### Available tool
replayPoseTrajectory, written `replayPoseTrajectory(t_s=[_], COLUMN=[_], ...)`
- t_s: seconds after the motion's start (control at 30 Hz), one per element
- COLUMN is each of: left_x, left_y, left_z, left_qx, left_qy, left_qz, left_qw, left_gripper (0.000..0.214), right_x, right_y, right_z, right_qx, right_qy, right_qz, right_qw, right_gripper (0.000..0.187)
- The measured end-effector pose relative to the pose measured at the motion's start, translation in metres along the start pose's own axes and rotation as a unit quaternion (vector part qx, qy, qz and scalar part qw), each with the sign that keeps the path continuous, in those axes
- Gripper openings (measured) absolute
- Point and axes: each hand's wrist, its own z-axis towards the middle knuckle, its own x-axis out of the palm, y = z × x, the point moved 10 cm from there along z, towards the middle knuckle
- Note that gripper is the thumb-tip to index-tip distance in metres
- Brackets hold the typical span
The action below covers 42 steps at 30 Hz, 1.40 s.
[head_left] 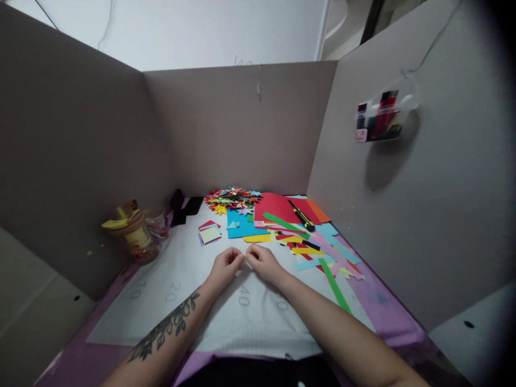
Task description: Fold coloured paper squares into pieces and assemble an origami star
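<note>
My left hand [228, 264] and my right hand [261, 260] meet over the middle of the white sheet [161, 317], fingertips pinched close together. A tiny pale bit shows between them, too small and covered to name. Beyond the hands lie a small stack of square papers [210, 234], the top one pale yellow, and a blue sheet [237, 228] with a small light-blue folded piece [233, 225] on it. A heap of folded paper stars [231, 200] in many colours sits at the back.
Red paper [274, 207] carries a yellow-and-black utility knife [302, 216]. Cut paper strips [334, 285] and scraps are strewn on the right. A clay-coloured pot [137, 236] stands at left, near black objects [194, 205]. Grey panels enclose three sides; a clear plastic holder [382, 115] hangs right.
</note>
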Motion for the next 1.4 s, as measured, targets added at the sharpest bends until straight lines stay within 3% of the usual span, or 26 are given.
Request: replayPoseTrajectory(t_s=[0.17,0.33,0.5,0.73,0.97,1.07,1.17,1.27,1.4], left_x=[-0.016,-0.035,-0.022,0.003,-0.009,-0.021,-0.035,-0.041,-0.05], left_y=[0.003,0.01,0.006,0.0,-0.013,-0.014,-0.009,-0.002,0.004], left_z=[0.001,0.006,0.006,-0.003,-0.008,-0.004,0.002,0.008,0.021], left_qx=[-0.017,-0.029,-0.014,0.048,0.056,0.048,0.045,0.057,0.078], left_qy=[-0.058,-0.108,-0.055,0.018,0.029,0.032,0.032,0.068,0.099], left_qz=[-0.038,-0.064,-0.011,0.057,0.125,0.121,0.137,0.189,0.252], left_qw=[0.997,0.992,0.998,0.997,0.99,0.991,0.989,0.978,0.959], left_gripper=[0.018,0.019,0.017,0.028,0.024,0.028,0.03,0.024,0.017], right_x=[0.002,-0.013,-0.018,0.004,0.007,-0.001,-0.025,-0.047,-0.047], right_y=[0.005,-0.006,-0.008,0.0,-0.003,-0.01,-0.021,-0.04,-0.07], right_z=[-0.001,0.001,0.0,-0.006,-0.008,0.004,0.031,0.062,0.099], right_qx=[-0.012,0.003,0.011,0.0,0.028,0.072,0.096,0.121,0.17], right_qy=[0.005,-0.027,-0.057,0.006,0.035,0.023,-0.058,-0.138,-0.152], right_qz=[-0.007,0.008,0.027,-0.023,-0.044,0.021,0.057,-0.043,-0.164], right_qw=[1.0,1.0,0.998,1.0,0.998,0.997,0.992,0.982,0.96], right_gripper=[0.016,0.016,0.014,0.009,0.014,0.015,0.019,0.022,0.019])
